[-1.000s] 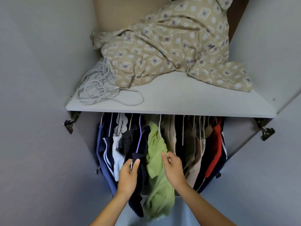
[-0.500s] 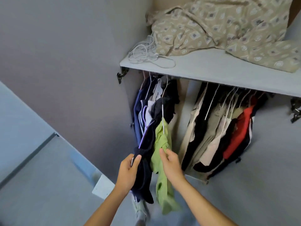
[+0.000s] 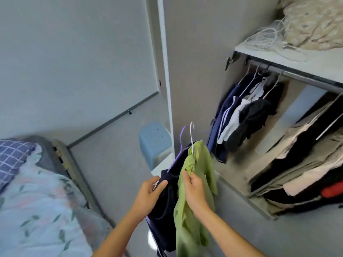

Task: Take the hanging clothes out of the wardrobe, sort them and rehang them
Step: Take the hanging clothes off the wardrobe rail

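Observation:
My left hand (image 3: 148,195) grips a dark navy garment (image 3: 163,204) that hangs on a purple hanger (image 3: 181,138). Beside it, my right hand (image 3: 194,191) pinches a light green garment (image 3: 193,216) on a white hanger (image 3: 191,134). Both garments are outside the wardrobe, in front of its open left door (image 3: 189,71). On the wardrobe rail (image 3: 297,75) a left group of navy, white and black clothes (image 3: 241,119) still hangs, and a right group of beige, black and red clothes (image 3: 306,164) fills the right side.
A bed with a floral cover (image 3: 40,201) and a blue checked pillow (image 3: 11,160) lies at the left. A pale blue bin (image 3: 154,143) stands by the door. The wardrobe's upper shelf (image 3: 315,60) carries a coiled white cable (image 3: 267,36) and patterned beige bedding (image 3: 315,21).
Both garments came off the rail and out of the wardrobe, still in my hands. My view has swung left, so the bed now shows.

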Demonstrator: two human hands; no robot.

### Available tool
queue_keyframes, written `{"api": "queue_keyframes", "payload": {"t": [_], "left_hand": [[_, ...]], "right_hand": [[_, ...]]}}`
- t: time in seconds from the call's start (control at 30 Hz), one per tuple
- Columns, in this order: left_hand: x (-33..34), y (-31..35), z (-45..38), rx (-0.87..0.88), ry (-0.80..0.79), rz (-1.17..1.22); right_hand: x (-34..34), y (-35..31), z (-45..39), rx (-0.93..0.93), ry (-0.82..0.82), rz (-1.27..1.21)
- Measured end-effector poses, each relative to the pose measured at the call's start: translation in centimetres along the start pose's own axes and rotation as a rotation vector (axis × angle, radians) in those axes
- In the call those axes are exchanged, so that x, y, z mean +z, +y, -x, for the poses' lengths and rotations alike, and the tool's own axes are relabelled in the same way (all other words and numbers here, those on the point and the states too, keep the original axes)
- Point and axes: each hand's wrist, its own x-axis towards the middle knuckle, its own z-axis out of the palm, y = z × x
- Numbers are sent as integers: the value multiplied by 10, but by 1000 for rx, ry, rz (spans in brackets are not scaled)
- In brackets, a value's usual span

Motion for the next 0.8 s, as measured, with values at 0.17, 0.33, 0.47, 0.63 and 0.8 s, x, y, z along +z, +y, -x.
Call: {"api": "queue_keyframes", "payload": {"t": [0.17, 0.33, 0.47, 0.63, 0.8], "left_hand": [[-76, -39, 42, -21, 62, 30], [-158, -71, 84, -22, 146, 63], [-216, -93, 112, -59, 258, 99], [-278, -118, 148, -71, 463, 135], [-326, -144, 177, -127, 672, 196]], "right_hand": [[89, -2, 43, 34, -86, 27], [176, -16, 78, 30, -164, 80], [244, -26, 98, 1, -252, 142], [326, -36, 116, -42, -415, 180], [394, -46, 126, -126, -576, 232]]}}
